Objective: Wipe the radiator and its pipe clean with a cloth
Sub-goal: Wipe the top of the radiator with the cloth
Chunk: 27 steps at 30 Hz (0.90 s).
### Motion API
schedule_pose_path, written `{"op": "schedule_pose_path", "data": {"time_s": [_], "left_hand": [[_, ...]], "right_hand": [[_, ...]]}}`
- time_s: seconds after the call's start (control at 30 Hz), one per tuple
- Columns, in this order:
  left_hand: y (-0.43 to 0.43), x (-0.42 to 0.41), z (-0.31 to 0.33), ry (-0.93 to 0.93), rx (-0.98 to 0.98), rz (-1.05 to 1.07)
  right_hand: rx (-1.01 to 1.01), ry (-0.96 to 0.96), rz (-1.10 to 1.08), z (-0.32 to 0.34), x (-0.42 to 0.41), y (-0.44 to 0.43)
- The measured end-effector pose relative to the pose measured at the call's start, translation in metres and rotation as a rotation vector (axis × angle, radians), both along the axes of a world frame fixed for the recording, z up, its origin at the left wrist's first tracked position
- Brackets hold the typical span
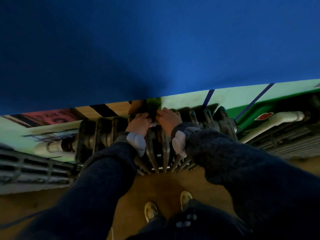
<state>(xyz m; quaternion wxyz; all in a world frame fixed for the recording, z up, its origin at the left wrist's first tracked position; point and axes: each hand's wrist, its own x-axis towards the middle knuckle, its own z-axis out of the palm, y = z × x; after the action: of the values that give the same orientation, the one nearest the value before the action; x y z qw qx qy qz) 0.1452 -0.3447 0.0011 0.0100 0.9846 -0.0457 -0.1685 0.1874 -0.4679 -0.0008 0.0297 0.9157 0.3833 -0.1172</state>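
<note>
One ribbed radiator [156,146] stands against the green wall [183,99], its long axis running sideways along the wall and its ribs upright. One dark cloth [153,116] lies bunched on the radiator's top near its middle. The left hand [138,122] and the right hand [168,118] sit either side of the cloth, fingers curled into it, though blur hides the fingertips. Two pale pipe runs leave the radiator sideways, one pipe [284,117] at its right end and another [52,147] at its left. Two shoes [151,211] stand in front of the radiator.
</note>
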Motion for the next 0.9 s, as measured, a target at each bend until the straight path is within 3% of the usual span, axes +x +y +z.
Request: {"op": "schedule_pose_path", "data": {"time_s": [0.53,0.73,0.9], "left_hand": [[-0.013,-0.055,0.006,0.097,-0.040,-0.088],[-0.012,-0.059,0.020,0.237,-0.120,-0.167],[-0.003,-0.045,0.028,0.091,-0.029,-0.202]], "right_hand": [[-0.002,0.108,0.016,-0.007,-0.055,-0.023],[0.038,0.360,-0.002,0.007,-0.066,-0.029],[0.072,0.302,-0.053,0.022,-0.040,-0.025]]}}
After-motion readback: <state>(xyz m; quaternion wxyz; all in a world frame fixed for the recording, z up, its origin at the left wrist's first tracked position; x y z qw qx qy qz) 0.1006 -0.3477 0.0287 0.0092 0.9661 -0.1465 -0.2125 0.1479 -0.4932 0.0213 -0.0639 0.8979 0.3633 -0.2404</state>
